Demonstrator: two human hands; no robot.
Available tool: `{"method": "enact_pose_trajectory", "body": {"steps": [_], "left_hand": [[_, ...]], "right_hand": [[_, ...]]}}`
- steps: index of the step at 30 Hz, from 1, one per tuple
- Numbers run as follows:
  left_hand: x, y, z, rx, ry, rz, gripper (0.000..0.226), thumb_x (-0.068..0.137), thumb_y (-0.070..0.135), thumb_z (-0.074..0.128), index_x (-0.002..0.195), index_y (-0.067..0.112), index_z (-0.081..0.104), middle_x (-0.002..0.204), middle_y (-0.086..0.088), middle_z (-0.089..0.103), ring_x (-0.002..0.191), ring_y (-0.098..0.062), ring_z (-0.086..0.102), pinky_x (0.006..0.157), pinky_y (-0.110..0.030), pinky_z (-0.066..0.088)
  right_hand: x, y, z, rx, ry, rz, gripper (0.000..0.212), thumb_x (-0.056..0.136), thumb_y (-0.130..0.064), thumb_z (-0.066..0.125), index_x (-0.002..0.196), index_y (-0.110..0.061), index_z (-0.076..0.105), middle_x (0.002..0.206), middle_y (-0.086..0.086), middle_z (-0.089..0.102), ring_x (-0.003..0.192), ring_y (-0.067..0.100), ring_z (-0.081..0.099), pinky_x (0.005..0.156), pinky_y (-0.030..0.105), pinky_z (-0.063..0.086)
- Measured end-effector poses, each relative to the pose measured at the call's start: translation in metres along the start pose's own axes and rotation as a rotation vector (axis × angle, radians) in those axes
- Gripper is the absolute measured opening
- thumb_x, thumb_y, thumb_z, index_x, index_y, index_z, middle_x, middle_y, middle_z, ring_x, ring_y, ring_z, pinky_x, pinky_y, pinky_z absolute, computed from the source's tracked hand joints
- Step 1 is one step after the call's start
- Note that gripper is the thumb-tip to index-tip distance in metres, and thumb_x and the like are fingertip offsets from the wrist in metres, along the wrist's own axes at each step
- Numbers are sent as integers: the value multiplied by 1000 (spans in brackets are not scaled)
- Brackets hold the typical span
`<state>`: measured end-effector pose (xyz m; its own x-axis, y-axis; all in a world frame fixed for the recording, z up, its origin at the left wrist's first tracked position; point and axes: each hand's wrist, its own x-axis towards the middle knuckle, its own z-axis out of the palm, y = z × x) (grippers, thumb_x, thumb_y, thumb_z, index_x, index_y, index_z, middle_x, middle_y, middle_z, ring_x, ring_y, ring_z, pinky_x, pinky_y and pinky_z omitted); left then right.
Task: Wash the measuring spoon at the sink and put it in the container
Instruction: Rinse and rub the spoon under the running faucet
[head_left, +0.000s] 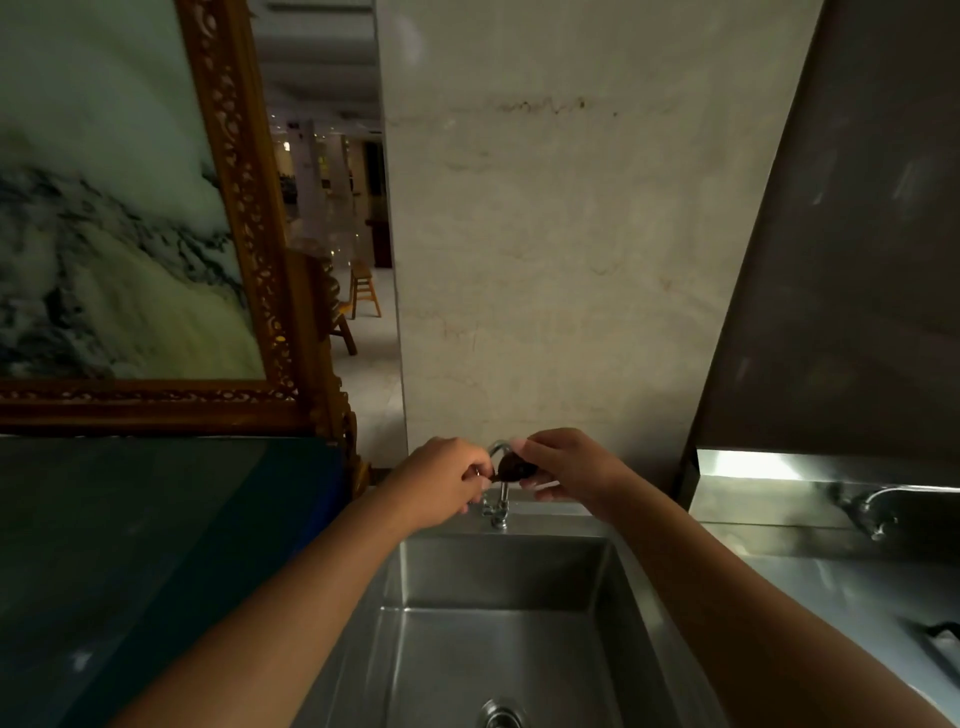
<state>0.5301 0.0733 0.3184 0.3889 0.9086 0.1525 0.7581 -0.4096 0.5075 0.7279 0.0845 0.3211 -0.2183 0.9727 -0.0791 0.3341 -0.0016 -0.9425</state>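
A small dark measuring spoon (514, 470) is held up in front of the curved chrome faucet (497, 506), above the back of the steel sink (498, 649). My left hand (441, 480) pinches its handle end. My right hand (563, 470) has its fingers around the dark bowl end. Both hands touch the spoon. No water stream is visible. The drain (500, 716) shows at the sink's bottom. No container for the spoon can be made out for certain.
A dark counter (130, 545) lies left of the sink, under a carved wooden picture frame (244, 208). A steel worktop (857, 587) with a second tap (867, 512) is on the right. A dark-rimmed object (940, 644) sits at the right edge.
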Motion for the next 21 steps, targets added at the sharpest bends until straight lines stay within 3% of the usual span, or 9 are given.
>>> {"method": "enact_pose_trajectory", "body": {"steps": [3,6,9,12,15,19,21], "left_hand": [[1,3,12,-2,74,-17,10,85,19,66,79,27,64,74,7,65,68,-9,64,59,-26,51],[2,3,25,-166,171,-96,3,85,20,68,83,22,68,82,3,70,77,-11,66,68,-29,55],[0,3,34,-506,276,-204,3,85,19,70,83,18,70,82,0,72,75,-16,70,67,-33,61],[-7,5,39,-973,347,-303,4,87,11,67,88,10,71,88,-12,74,78,-23,74,65,-38,62],[-11,3,41,-1323,383,-340,7,90,4,61,92,2,67,83,-13,72,81,-30,72,67,-40,60],[-14,-5,42,-1644,395,-455,6,88,0,61,93,2,64,81,-14,73,85,-30,72,71,-42,58],[-16,-9,45,-1753,359,-454,9,85,-1,63,93,3,65,82,-13,74,85,-29,74,70,-41,60]], "right_hand": [[1,-12,7,-140,70,-52,37,88,-47,62,92,-11,71,94,17,73,84,28,69,84,45,57],[-1,-21,11,-97,121,-107,35,89,-48,60,94,-14,68,94,12,73,91,28,68,83,43,57],[-4,-17,15,36,134,-88,35,95,-43,52,100,-11,66,98,12,72,89,27,70,79,42,56],[-9,-4,22,33,109,-71,33,99,-34,49,98,-5,66,90,10,72,78,24,67,70,36,52],[-14,12,29,-221,51,-114,20,94,-19,56,87,-5,68,78,10,68,71,18,62,68,37,52],[-20,31,29,-450,14,-108,12,87,-16,65,84,-6,72,80,13,73,67,13,64,69,35,55],[-24,37,26,-456,-10,-116,12,90,-16,63,80,-12,70,72,4,72,60,5,65,59,21,54]]}}
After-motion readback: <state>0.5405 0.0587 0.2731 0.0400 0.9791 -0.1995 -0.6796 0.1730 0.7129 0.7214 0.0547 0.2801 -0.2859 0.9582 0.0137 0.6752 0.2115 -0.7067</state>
